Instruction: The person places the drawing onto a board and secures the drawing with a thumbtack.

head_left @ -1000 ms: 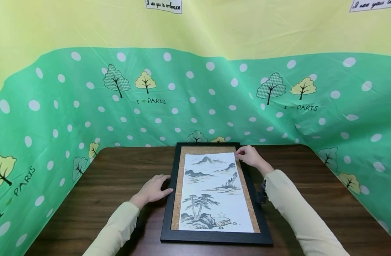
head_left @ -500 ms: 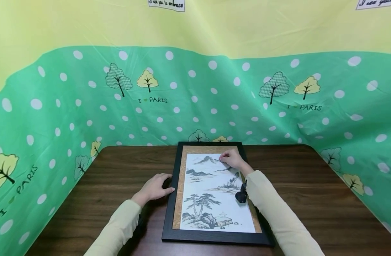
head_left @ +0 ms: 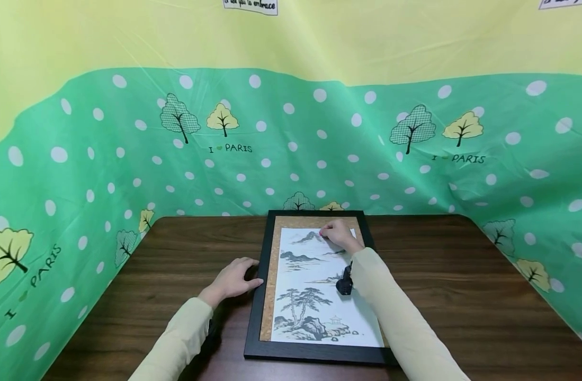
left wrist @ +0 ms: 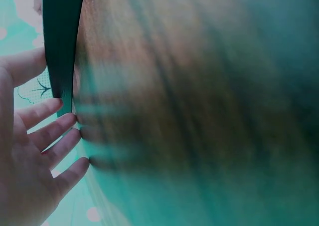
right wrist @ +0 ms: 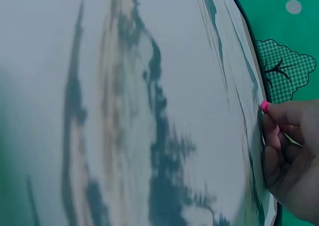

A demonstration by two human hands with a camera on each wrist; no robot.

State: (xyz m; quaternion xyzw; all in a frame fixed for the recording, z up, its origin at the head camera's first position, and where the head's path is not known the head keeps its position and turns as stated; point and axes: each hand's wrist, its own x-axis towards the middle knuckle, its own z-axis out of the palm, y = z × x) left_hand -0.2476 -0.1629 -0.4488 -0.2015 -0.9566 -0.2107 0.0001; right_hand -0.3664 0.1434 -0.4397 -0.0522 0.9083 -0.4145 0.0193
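Note:
A landscape ink print on white paper (head_left: 310, 275) lies on the cork board (head_left: 268, 312), inside a black frame (head_left: 319, 353). Over the top of the print, my right hand (head_left: 338, 234) pinches a small pink push pin (right wrist: 264, 106) between thumb and finger, near the drawn mountain. Whether its point touches the paper is hidden. Against the left side of the frame rests my left hand (head_left: 231, 278). In the left wrist view its fingers (left wrist: 65, 143) are spread and fairly straight, with the thumb side touching the frame edge.
The framed board lies on a dark wooden table (head_left: 190, 243). Behind and at both sides hangs a green and yellow curtain (head_left: 243, 121) with dots and trees. A black wrist camera (head_left: 345, 283) on the right arm hangs over the print.
My right hand has moved left from the print's upper right corner to its upper middle, with the pink pin now showing in its fingers. My left hand stays at the frame.

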